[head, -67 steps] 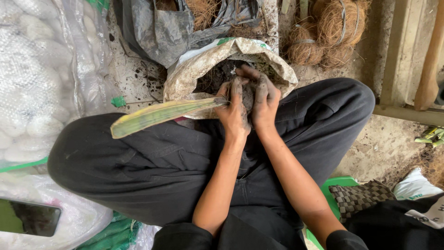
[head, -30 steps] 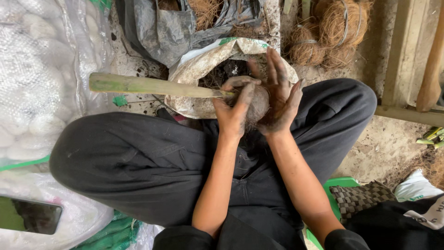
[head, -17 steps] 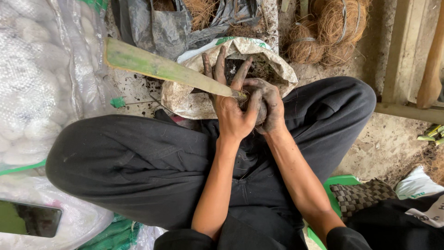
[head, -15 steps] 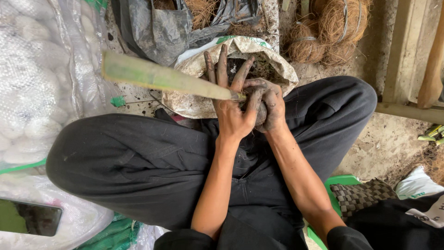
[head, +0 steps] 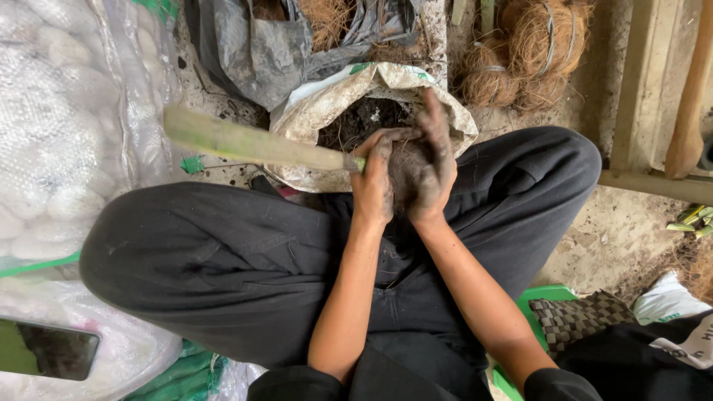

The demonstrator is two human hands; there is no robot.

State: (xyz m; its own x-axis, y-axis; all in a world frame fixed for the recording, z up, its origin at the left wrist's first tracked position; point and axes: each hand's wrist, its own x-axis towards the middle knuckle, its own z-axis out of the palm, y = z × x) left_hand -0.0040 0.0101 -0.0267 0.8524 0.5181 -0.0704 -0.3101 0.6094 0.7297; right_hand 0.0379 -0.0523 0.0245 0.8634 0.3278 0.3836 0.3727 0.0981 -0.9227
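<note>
Soil-caked left hand point(head: 373, 178) grips green stalk point(head: 252, 142) base, fingers curled tight; right hand point(head: 429, 171) half-open, cupping dark fibrous clump against it. Both just above open soil sack point(head: 312, 119). Packing step; next likely firmer squeeze around base.

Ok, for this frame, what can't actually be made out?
Head view only:
- What the left hand and right hand press between them: the soil-caked fingers cover it, so neither grip can be judged.
- The near end of the green stalk: hidden behind the left hand; the rest is motion-blurred.
- The depth of the soil in the white sack: hidden by the hands and the rolled rim.
- The dark slab at lower left: cut off by the edge.
</note>
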